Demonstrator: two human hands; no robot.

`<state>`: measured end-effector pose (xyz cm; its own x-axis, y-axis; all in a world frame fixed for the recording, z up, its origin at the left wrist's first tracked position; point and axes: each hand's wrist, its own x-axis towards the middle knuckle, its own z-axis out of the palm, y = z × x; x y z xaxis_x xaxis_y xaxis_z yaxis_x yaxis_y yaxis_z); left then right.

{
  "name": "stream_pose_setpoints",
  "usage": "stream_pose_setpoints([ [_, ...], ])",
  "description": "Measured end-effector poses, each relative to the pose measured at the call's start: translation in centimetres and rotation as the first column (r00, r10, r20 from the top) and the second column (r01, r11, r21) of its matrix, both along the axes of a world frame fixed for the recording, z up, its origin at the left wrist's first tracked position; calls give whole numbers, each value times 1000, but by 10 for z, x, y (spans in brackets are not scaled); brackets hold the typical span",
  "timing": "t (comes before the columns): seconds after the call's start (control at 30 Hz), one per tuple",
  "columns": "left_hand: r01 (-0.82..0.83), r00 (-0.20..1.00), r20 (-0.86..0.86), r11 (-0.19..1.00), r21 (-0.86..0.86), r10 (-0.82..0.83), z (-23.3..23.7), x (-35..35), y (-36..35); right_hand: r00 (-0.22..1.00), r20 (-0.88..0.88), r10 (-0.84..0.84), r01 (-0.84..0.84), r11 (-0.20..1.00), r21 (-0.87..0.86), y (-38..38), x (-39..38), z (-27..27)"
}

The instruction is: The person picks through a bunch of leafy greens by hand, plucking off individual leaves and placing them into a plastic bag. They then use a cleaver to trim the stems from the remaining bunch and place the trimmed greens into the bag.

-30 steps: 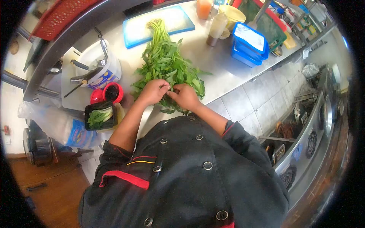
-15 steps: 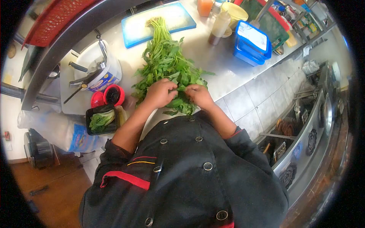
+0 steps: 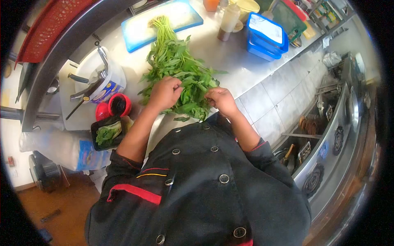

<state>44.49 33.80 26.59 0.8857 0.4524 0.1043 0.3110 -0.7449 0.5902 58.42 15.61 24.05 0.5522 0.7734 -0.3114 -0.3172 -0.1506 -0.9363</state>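
Bright light spreads over the counter [image 3: 242, 71] beside my fingers [image 3: 212, 97] and glares off the cutting board [image 3: 184, 16] beyond them. Far right of them, the steel unit [image 3: 326, 164] curves with lens distortion, its recesses shadowed; black vignetting surrounds everything.

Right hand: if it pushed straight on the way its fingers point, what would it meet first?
Most likely the long-stemmed bunch of leafy greens, directly ahead of the right hand; the leaves look right up against it, though this single view leaves depth unclear.
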Motion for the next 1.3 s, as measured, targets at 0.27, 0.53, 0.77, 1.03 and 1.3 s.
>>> stream_pose_setpoints([
  [0.27, 355, 927, 58, 918, 174, -370, 2, 42, -30, 981, 188, 51, -44, 998, -39, -6, 0, -13],
  [0.53, 252, 965, 20, 946, 204, -262, 19, 44, -13, 975, 203, 85, -72, 995, -72, -32, 2, -3],
  [0.77, 244, 970, -50, 965, 100, -240, 16, 6, -30, 988, 125, -92, 120, 964, -237, -65, 14, -20],
  [1.03, 140, 969, -235, 947, 290, -72, -6, -13, -25, 904, 416, 102, -36, 986, -163, -37, -4, -34],
  [1.3, 81, 973, -230, 978, 192, -35, -9, -18, -29, 726, 652, 220, -116, 973, -199, 5, -14, -24],
])
